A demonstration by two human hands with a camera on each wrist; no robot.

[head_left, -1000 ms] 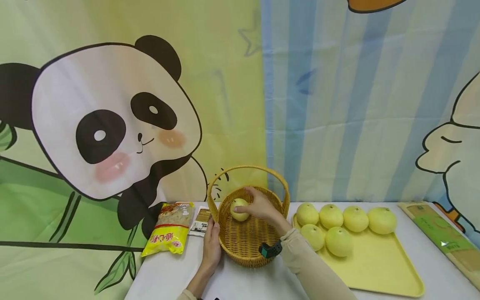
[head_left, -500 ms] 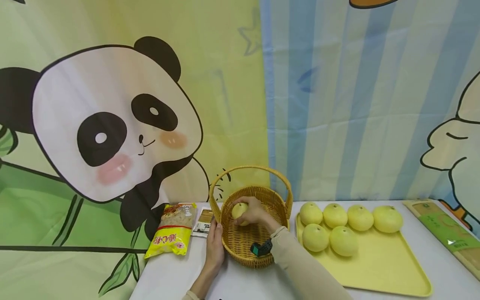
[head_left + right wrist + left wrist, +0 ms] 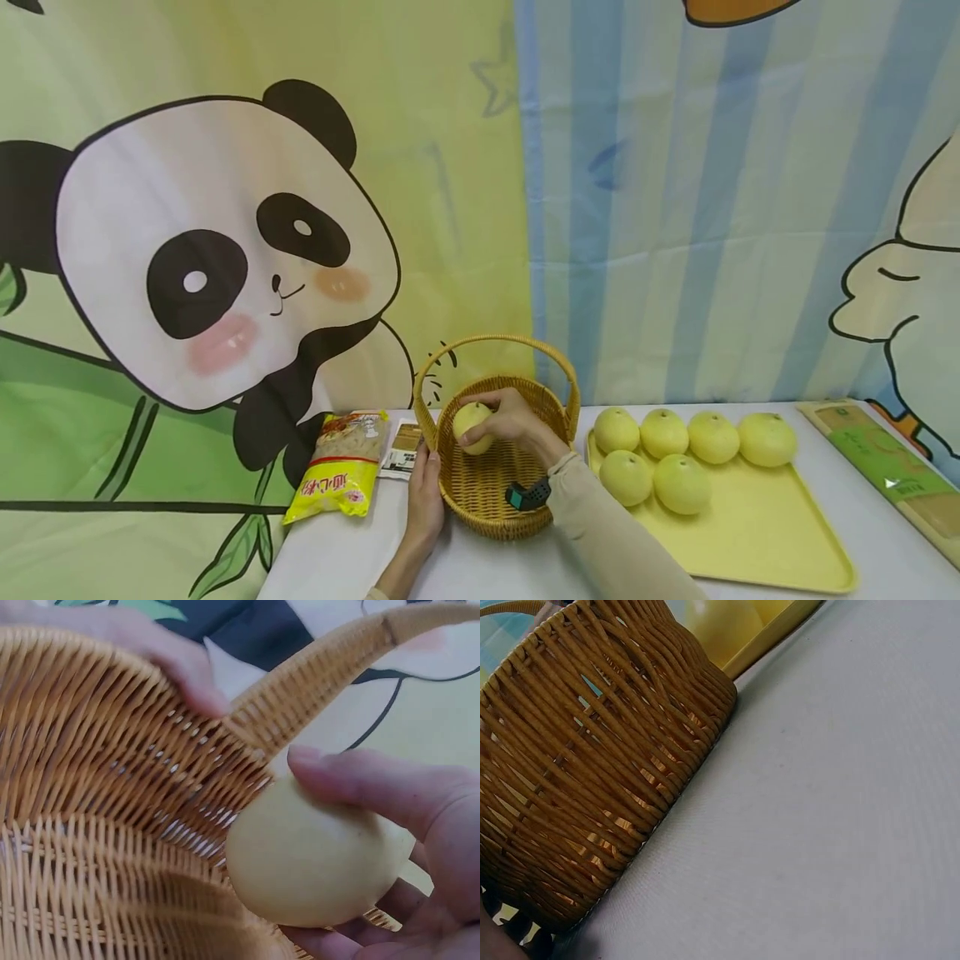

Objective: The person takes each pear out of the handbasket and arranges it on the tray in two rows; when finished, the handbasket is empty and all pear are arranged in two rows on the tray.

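A round, pale yellow pear (image 3: pixel 474 429) with a short stem is in my right hand (image 3: pixel 513 417), inside the wicker basket (image 3: pixel 498 500). The right wrist view shows the thumb over the top of the pear (image 3: pixel 307 859) and the fingers beneath it, near the basket's inner wall. My left hand (image 3: pixel 426 504) rests along the basket's left outer side, its fingers pointing up towards the base of the arched handle. The left wrist view has the woven outer wall (image 3: pixel 600 750) close up, with fingertips in the lower left corner.
Several more yellow pears (image 3: pixel 682 483) sit on a yellow tray (image 3: pixel 780 533) to the right. A yellow noodle bag (image 3: pixel 341 467) and a small packet (image 3: pixel 401 450) lie left of the basket. A long green package (image 3: pixel 877 462) lies at the far right. A printed curtain hangs behind.
My right hand has closed round the pear in the basket, and the pear now looks slightly raised and shifted left. My left hand has stayed at the basket's side.
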